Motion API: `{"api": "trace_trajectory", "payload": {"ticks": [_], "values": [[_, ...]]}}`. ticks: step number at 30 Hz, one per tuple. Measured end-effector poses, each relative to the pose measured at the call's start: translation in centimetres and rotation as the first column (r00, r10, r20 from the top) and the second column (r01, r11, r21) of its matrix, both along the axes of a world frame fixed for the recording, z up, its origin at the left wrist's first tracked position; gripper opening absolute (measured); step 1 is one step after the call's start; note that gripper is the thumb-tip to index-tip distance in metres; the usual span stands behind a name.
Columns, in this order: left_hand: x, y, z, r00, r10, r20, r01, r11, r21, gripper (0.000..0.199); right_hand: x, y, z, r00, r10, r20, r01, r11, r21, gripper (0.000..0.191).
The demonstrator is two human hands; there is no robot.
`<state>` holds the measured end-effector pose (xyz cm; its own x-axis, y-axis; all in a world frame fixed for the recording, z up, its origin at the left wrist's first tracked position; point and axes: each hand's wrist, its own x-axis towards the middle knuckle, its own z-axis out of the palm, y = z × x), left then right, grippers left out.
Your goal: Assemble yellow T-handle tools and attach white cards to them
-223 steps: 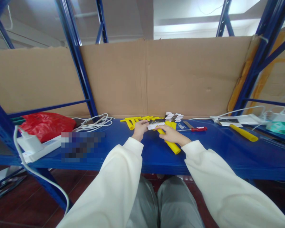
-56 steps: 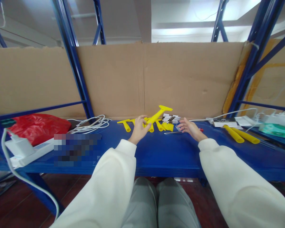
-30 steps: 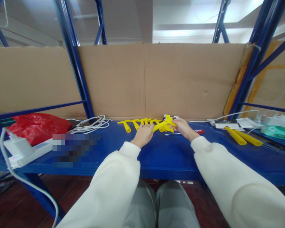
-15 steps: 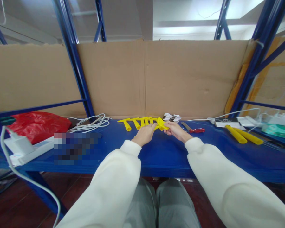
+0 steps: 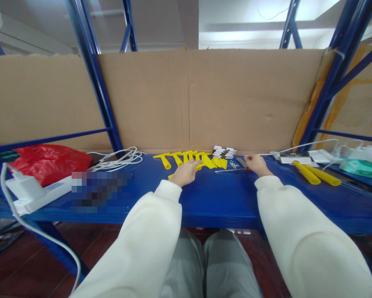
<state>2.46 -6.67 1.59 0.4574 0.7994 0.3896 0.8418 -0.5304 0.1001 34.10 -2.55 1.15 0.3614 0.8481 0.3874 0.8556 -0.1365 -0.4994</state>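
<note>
My left hand [image 5: 185, 173] is closed around a yellow T-shaped plastic handle [image 5: 199, 166], mostly hidden by the fingers. Behind it lies a row of similar yellow T-shaped handles [image 5: 165, 160], with flat yellow pieces [image 5: 219, 163] at the row's right end. Farther right, my right hand [image 5: 257, 164] has its fingers curled over the red grip of a screwdriver [image 5: 231, 170]. The shaft points left along the blue shelf, and most of the grip is covered. Small shiny metal parts [image 5: 234, 164] lie just behind the shaft.
White-and-black sticks [image 5: 224, 152] are stacked against the cardboard [image 5: 148, 99]. Two yellow tubes [image 5: 310, 174] lie at right near a teal-white packet [image 5: 362, 166]. At left are a coiled white cable [image 5: 123, 159], a red bag [image 5: 52, 163] and a power strip [image 5: 46, 195]. Blue posts [image 5: 103, 91] frame the shelf.
My right hand has left the yellow pieces and moved right onto the screwdriver. My left hand has shifted slightly left and down, still with a yellow handle.
</note>
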Motion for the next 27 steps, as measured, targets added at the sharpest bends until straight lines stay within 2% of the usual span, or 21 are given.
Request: {"api": "trace_trajectory", "payload": {"ticks": [2, 7, 15, 22, 27], "values": [[-0.1, 0.0, 0.0, 1.0, 0.002, -0.006, -0.002, 1.0, -0.008, 0.052, 0.8, -0.4, -0.1, 0.997, -0.065, 0.042, 0.068, 0.994, -0.083, 0.02], [-0.3, 0.4, -0.4, 1.0, -0.011, -0.009, 0.011, 1.0, -0.019, 0.05, 0.8, -0.8, 0.0, 0.992, -0.108, 0.066, 0.119, 0.97, -0.211, 0.023], [-0.4, 0.9, -0.9, 0.998, -0.039, 0.038, 0.04, 0.999, -0.012, 0.048, 1.9, 0.4, -1.4, 0.991, -0.123, 0.051, 0.13, 0.978, -0.165, 0.008], [-0.3, 0.3, -0.5, 0.999, -0.033, 0.034, 0.034, 0.999, -0.032, 0.05, 3.4, 1.5, -2.6, 0.987, -0.157, 0.039, 0.161, 0.978, -0.131, 0.013], [-0.3, 0.0, -0.3, 0.999, -0.036, 0.017, 0.036, 0.999, -0.025, 0.049, 3.8, 1.2, -2.3, 0.993, -0.092, 0.071, 0.099, 0.989, -0.109, 0.022]]}}
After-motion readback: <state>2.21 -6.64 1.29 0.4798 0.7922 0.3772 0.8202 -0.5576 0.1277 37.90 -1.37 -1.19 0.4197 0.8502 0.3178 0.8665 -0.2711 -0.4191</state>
